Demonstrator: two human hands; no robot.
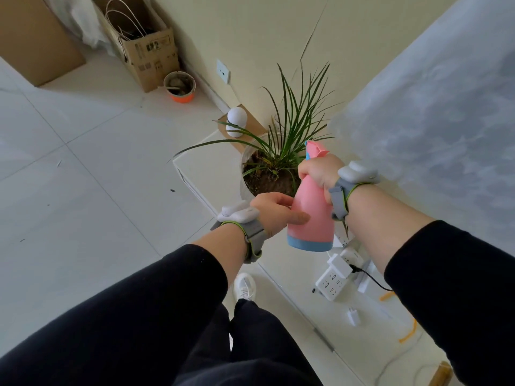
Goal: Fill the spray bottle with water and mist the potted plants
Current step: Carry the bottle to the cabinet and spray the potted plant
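Observation:
A pink spray bottle [312, 218] with a blue base and blue-pink spray head hangs upright in the air just in front of a potted plant [281, 151]. My right hand [320, 171] grips the bottle's neck below the spray head. My left hand [274, 210] holds the lower body from the left, thumb across the pink side and fingers round the far side. The plant has long thin green leaves and dark soil in a pale round pot [245, 165], which stands on a white surface [206, 165]. The nozzle sits just beside the leaves.
A white power strip [333, 282] with a black cable lies on the white surface below the bottle. A white egg-shaped device [236, 121] stands behind the plant. Cardboard boxes [147, 48] and an orange pot [179, 86] sit on the tiled floor at the back left. Wall to the right.

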